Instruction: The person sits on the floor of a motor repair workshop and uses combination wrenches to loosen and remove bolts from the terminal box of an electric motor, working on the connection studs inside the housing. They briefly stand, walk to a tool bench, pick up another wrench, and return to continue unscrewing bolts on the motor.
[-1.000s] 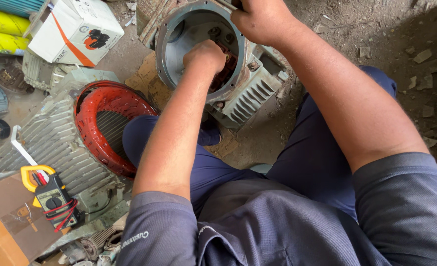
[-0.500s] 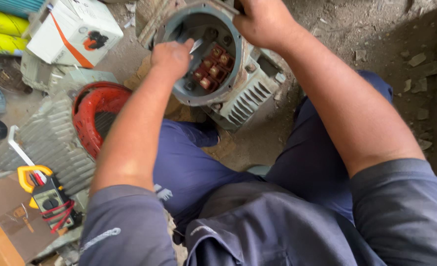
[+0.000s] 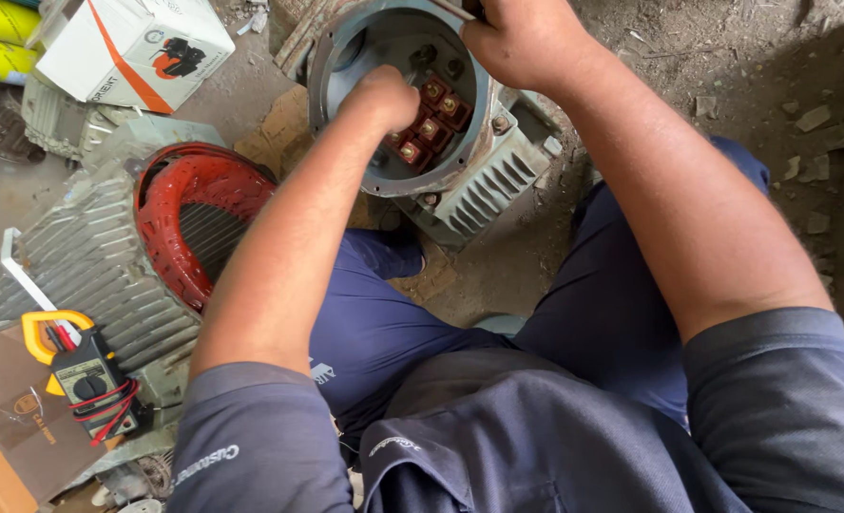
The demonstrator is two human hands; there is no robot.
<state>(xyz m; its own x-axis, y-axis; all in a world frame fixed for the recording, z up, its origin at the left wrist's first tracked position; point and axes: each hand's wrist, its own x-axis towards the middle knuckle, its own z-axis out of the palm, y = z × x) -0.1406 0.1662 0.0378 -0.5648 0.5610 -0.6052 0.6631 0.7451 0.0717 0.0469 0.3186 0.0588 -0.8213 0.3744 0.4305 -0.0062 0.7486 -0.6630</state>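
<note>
Cast-metal motor housing [image 3: 479, 190] looks heavy and rigid, so your right hand [image 3: 527, 43] clamps its rim at one o'clock while your left hand [image 3: 384, 95], fingers curled, works at the brittle-looking red terminal block [image 3: 427, 123].

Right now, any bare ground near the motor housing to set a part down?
Bare dirt lies right of the grey finned motor housing, past the right hand, up to scattered stones. The left side is crowded: red-rimmed finned motor, white box, clamp meter. The left hand fills the housing opening.
</note>
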